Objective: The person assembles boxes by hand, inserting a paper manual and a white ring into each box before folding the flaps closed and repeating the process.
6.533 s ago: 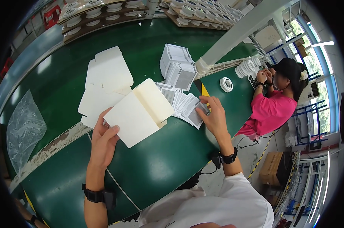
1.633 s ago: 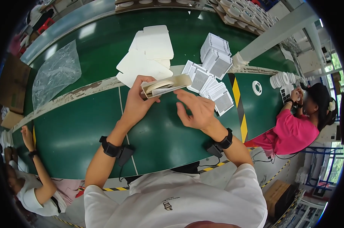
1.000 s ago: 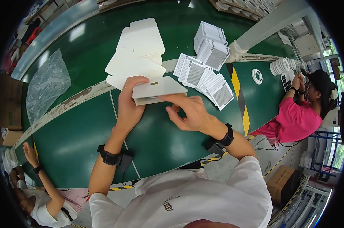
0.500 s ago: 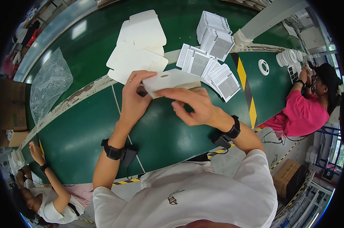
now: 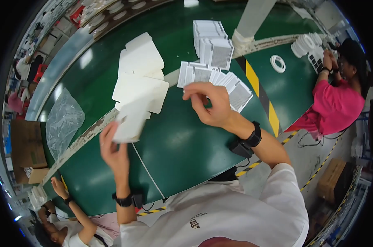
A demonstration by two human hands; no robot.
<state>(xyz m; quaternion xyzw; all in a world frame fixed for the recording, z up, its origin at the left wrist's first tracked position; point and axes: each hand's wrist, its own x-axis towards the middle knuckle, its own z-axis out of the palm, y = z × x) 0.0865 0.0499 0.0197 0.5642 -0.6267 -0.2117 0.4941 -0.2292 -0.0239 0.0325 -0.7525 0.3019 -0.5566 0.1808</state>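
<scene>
Left hand (image 5: 114, 150) has its fingers pinching a folded white box (image 5: 131, 121) just off the stack of flat white cartons (image 5: 139, 78) mid-tabletop (image 5: 182, 140). Right hand (image 5: 211, 107) hovers over the fanned white cards (image 5: 219, 80), fingers curled loosely, pinching nothing I can make out.

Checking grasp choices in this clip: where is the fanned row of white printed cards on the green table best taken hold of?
Probably the near end of the fanned white printed cards, pinching one exposed edge from the person's side. The cards overlap like shingles, so their edges lie free there, and the right hand already hovers over that spot. The left hand is busy holding a folded white cardboard box.
</scene>
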